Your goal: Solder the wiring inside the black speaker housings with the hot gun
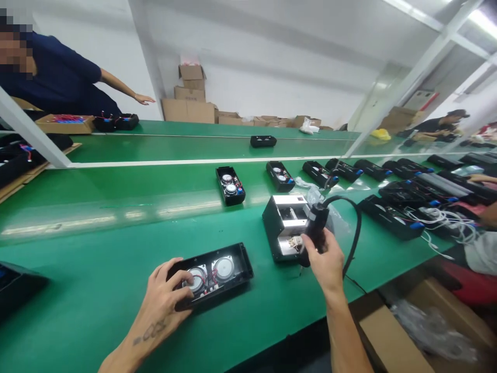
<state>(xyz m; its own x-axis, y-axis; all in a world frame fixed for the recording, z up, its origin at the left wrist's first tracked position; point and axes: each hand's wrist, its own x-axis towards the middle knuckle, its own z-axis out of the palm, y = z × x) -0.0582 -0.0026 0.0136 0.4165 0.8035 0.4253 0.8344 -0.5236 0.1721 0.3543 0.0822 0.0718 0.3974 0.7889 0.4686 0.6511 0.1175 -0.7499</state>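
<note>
My left hand (171, 292) grips the left end of a black speaker housing (236, 280), its fingers over the edge. Two round speakers with red wires lie inside the open housing, which is tilted on the green bench. My right hand (324, 254) is closed round a black electric screwdriver (317, 223), held upright with its tip down and a black cable curving from its top. Just behind and left of the screwdriver stands a black and silver box-shaped machine (275, 228), partly hidden by the tool.
More black housings (230, 186) stand on the green belt (116, 191) and crowd the right side beside white cables (446, 220). Another dark housing (19, 290) is at the left edge. A person (58, 72) stands across the belt; cardboard boxes (392, 336) sit below right.
</note>
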